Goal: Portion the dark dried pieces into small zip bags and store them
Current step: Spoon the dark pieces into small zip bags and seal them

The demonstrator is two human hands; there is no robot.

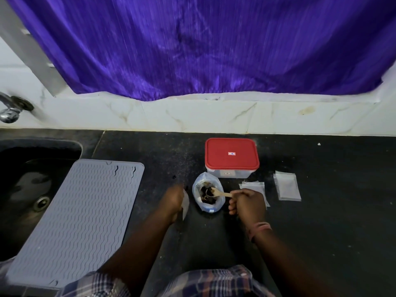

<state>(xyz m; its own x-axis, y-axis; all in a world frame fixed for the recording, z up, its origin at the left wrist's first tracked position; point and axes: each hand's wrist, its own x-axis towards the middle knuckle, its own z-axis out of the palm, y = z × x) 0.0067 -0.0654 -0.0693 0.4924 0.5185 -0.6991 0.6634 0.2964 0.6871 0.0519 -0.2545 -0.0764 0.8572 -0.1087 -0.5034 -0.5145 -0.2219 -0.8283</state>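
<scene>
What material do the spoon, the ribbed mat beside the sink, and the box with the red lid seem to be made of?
Spoon: probably wood or bamboo; pale tan, matte, held in the right hand.
Mat: likely silicone or soft rubber; grey, matte, with moulded wavy ribs.
Box: plastic, it seems; translucent walls under a smooth, opaque red lid with a slight sheen.
</scene>
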